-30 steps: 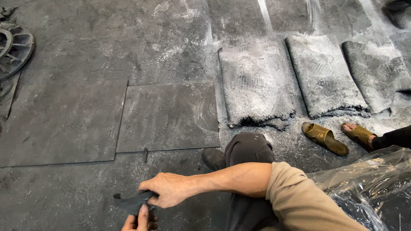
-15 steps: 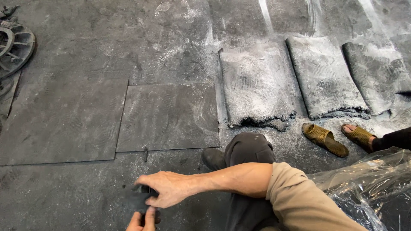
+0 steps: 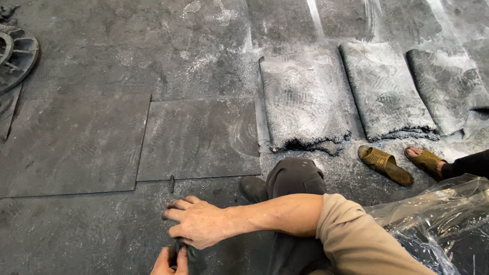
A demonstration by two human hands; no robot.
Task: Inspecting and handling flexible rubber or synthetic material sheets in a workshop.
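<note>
We grip the small dark piece (image 3: 187, 254) low between both hands; right hand (image 3: 201, 224) fingers curled over it, left hand (image 3: 165, 262) pinching beneath; long axis hidden.

A crumpled clear plastic bag (image 3: 433, 224) lies on the dusty grey floor at four o'clock, its folds catching pale light over dark contents, just beside the person's tan sleeve. No labels, signs or screens appear anywhere in view.
</note>
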